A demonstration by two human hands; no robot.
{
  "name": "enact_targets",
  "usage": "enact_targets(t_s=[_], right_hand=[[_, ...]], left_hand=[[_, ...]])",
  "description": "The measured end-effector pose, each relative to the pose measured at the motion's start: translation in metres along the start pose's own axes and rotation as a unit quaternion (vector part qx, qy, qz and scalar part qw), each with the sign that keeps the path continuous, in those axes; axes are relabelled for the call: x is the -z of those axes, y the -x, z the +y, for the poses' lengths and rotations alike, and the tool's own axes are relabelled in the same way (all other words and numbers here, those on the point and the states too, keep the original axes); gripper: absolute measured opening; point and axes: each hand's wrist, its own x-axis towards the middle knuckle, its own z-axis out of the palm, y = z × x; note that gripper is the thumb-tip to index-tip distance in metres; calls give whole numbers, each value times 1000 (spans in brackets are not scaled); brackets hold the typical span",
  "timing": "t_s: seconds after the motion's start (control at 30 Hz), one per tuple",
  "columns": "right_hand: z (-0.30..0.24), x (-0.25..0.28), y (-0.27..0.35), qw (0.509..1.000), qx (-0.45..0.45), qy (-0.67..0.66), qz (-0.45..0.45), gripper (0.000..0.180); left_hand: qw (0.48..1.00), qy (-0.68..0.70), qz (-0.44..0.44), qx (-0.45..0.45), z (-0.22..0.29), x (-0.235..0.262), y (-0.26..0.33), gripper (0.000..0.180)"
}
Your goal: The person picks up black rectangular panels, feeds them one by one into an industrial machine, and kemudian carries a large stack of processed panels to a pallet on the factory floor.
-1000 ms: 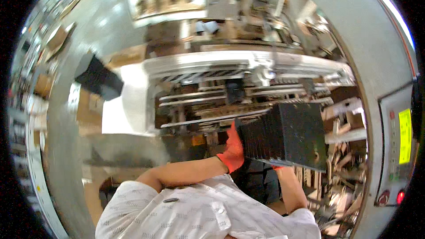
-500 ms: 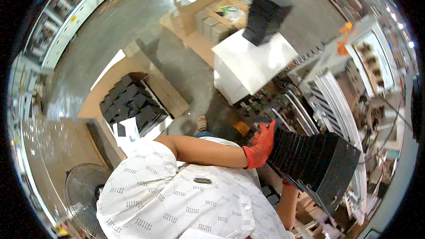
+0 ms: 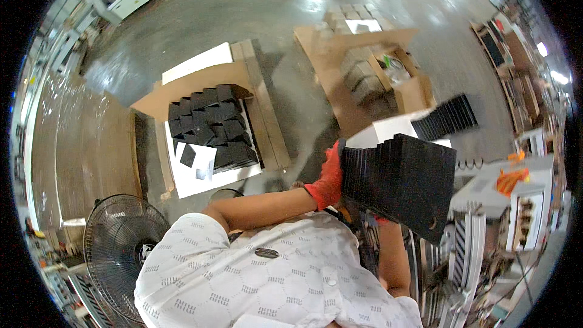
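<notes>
Grey concrete floor (image 3: 200, 18) spreads below, carrying a wooden pallet (image 3: 261, 109) stacked with black flat pieces (image 3: 209, 127). Left hand (image 3: 328, 176), in a red glove, presses flat against a thick black stack of sheets (image 3: 401, 182) held at chest height; right hand is hidden beneath it, grip unclear. Nearby stands a black wire-caged fan (image 3: 118, 249).

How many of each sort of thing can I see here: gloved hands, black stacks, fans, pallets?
Red-gloved hands: 1, the left hand, pressed flat on the stack's side; the right hand is hidden behind the stack
Black stacks: 3 (carried stack, stack on the white table, heap on the pallet)
Fans: 1 (floor fan)
Wooden pallets: 2 (near pallet, far pallet)
Total: 7
</notes>
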Motion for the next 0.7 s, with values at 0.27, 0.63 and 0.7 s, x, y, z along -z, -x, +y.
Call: enact_targets(t_s=[0.27,0.63,0.7], right_hand=[[14,-94,-201,982,-144,46,-116,64],[39,-194,-477,926,-303,89,-205,63],[38,-218,-530,916,-324,96,-218,63]], left_hand=[[987,26,13,-160,139,-5,-23,84],[933,182,54,-306,297,-30,-102,80],[912,167,17,-374,333,-37,-129,74]])
